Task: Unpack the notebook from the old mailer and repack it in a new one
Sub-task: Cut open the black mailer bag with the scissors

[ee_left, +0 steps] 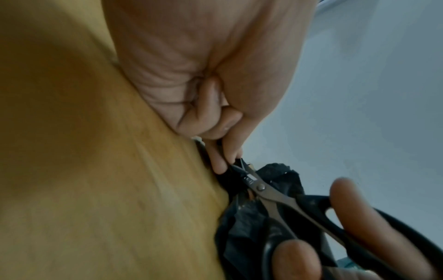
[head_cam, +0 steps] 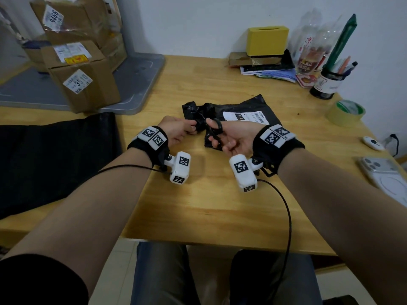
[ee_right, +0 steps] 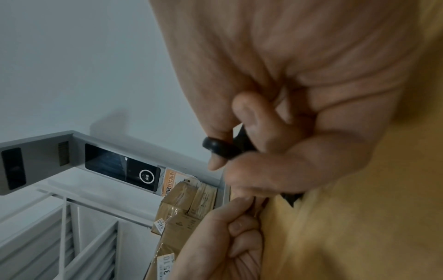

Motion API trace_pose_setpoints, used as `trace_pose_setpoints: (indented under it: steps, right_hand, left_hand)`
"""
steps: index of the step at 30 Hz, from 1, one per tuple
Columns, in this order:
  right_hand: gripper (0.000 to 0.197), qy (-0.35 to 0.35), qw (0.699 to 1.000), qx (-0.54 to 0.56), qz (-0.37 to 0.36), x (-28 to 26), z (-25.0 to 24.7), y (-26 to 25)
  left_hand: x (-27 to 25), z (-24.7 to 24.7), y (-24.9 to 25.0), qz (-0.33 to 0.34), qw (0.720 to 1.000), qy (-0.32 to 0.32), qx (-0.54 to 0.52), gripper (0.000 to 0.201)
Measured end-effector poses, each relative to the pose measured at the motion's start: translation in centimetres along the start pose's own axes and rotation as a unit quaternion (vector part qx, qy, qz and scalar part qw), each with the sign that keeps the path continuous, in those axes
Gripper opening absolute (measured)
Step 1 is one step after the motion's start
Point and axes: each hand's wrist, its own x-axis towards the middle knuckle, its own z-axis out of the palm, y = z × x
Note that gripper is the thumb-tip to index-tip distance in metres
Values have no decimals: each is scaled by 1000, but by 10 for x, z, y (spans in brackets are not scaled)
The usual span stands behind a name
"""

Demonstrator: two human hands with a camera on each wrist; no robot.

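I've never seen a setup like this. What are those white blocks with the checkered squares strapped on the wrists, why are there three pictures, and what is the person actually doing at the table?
There is no machine here: a person works with bare hands. The white blocks are small cameras worn on the wrists. The wide picture comes from a camera on the head; the two close-ups look along each hand. On the wooden table lies a black plastic mailer with a white shipping label. The left hand pinches the bag's crumpled end, while the right hand has its grip on black-handled scissors, whose blades are at that pinched plastic, apparently cutting it open. Around it stand a tape roll, a pen cup, a phone and cardboard boxes.
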Motion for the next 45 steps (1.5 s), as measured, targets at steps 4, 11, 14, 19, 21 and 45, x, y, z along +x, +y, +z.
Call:
trace_pose_setpoints:
  steps: [4, 11, 14, 19, 21, 45]
  right_hand:
    - [64, -7, 1000, 5, -5, 0, 9, -7]
    - [52, 30, 999, -17, -38, 12, 15, -2]
    - [49, 37, 998, -22, -43, 15, 12, 0]
    - [54, 15, 999, -49, -9, 11, 10, -9]
    - [56, -3, 998, -56, 5, 11, 10, -16]
    - [48, 29, 979, -199, -10, 19, -5, -16]
  left_hand:
    - [2, -1, -1, 1, 999, -25, 25, 21]
    - [6, -6, -6, -4, 1000, -21, 4, 23]
    - [5, -8, -6, -10, 999, -12, -31, 22]
    - [3, -7, -4, -14, 1000, -27, 0, 25]
    - [3, -6, -3, -18, 999, -33, 16, 26]
    - [-4, -41, -4, -56, 998, -24, 13, 19]
